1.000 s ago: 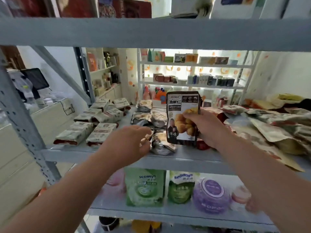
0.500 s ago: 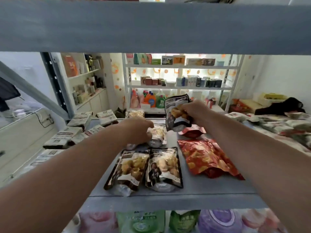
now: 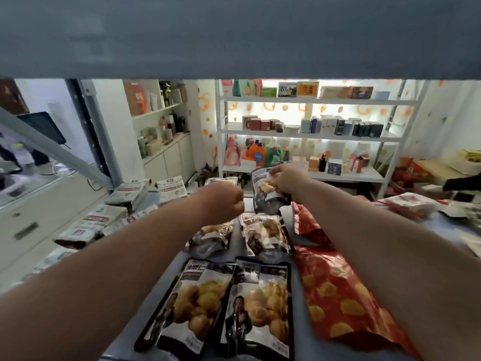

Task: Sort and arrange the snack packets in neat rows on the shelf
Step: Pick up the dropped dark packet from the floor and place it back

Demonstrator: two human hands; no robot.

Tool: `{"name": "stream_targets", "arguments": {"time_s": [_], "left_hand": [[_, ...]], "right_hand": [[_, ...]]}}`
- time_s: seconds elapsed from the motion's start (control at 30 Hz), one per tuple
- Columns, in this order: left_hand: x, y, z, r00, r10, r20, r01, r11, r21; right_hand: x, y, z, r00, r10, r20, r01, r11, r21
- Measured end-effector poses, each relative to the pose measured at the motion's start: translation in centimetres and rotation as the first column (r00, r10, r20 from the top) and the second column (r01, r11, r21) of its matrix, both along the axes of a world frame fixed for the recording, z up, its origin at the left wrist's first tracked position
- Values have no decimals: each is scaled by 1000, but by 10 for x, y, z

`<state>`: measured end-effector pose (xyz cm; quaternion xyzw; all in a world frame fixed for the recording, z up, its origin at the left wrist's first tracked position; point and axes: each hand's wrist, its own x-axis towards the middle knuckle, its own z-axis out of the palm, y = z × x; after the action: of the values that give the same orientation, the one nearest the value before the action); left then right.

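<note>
My right hand (image 3: 286, 181) pinches a fifth chestnut packet (image 3: 265, 196) upright; four flat packets (image 3: 260, 303) lie lengthwise, front-to-back; left hand (image 3: 226, 201) fisted, empty.

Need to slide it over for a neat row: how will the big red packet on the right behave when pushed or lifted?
The red packet looks floppy: it lies creased and crumpled, so it would likely sag if lifted by one end. Its glossy film probably slides easily, though a push may buckle it.
</note>
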<state>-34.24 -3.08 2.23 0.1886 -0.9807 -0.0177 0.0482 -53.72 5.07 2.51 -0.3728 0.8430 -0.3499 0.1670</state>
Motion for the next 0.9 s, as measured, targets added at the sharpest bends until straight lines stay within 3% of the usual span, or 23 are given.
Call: {"name": "stream_targets", "arguments": {"time_s": [0.07,0.13,0.23,0.3,0.5,0.73,0.9], "left_hand": [[-3,-28,-3,991,130,-30,-130,991,-10],[-7,-40,-9,972,218,94,-219,976,8],[-17,-43,-20,940,227,256,-238,971,12],[-19,-41,-22,937,219,272,-230,973,10],[-10,-34,-22,937,188,296,-198,980,4],[-2,-33,-25,945,173,276,-184,983,16],[-4,-22,-19,993,21,119,-35,993,111]], "right_hand": [[5,-8,-8,997,52,-52,-48,996,71],[9,-17,-20,988,93,-124,-77,989,127],[16,-21,-28,915,180,-362,-62,947,316],[19,-20,-26,865,199,-460,-34,939,343],[41,-7,-20,864,329,-382,-106,860,500],[66,17,-19,898,273,-345,-132,915,380],[93,53,-8,771,357,-527,-200,922,332]]}}
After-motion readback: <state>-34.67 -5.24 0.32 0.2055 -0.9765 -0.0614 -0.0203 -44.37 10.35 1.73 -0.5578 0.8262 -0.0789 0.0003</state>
